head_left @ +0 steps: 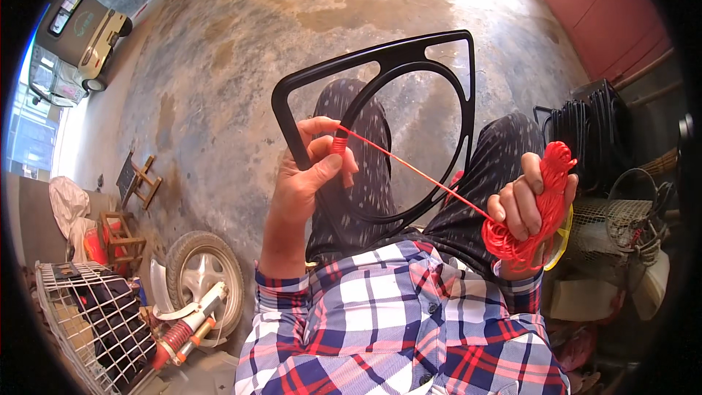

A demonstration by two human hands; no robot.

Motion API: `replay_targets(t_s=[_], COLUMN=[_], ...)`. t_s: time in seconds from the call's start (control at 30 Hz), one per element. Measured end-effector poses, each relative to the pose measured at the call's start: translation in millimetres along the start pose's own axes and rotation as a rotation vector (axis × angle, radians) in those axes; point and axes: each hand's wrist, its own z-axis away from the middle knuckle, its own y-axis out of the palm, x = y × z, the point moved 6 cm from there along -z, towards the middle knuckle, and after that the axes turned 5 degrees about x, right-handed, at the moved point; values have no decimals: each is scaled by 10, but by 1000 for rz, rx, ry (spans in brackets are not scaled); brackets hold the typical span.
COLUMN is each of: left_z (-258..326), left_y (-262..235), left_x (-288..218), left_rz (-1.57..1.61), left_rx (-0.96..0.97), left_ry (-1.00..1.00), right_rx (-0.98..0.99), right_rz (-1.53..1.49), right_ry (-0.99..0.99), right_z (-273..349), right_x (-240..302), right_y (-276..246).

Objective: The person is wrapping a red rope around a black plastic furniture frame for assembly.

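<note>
A black frame with a round ring inside an angular outer bar rests over my lap. My left hand grips the ring's left side, fingers wrapped round it beside a short band of red cord wound in tight turns. From the top of that winding a single taut red strand slants down to the right. It runs to a bundle of red cord, which my right hand holds in closed fingers, with loops hanging below. The ring's lower left part lies partly against my dark patterned trousers.
A wheel with a shock absorber and a wire basket stand at lower left, near small wooden stools. Several black frames are stacked at right, above a wire mesh crate. A three-wheeled vehicle is parked far left.
</note>
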Motion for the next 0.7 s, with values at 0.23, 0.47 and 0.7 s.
replay_targets(t_s=[0.23,0.47,0.7], left_z=[12,-8,18], left_y=[24,47,24], left_x=[-2,24,48], left_rz=[-9,9,29], left_rx=[-20,-58,-95], left_ry=[26,18,27], right_rx=[-127,-161,-344], right_rz=[-94,-31,-144], right_ry=[-93,-45,6], right_z=[5,69,166], right_x=[78,69,0], right_y=[-35,-58,-650])
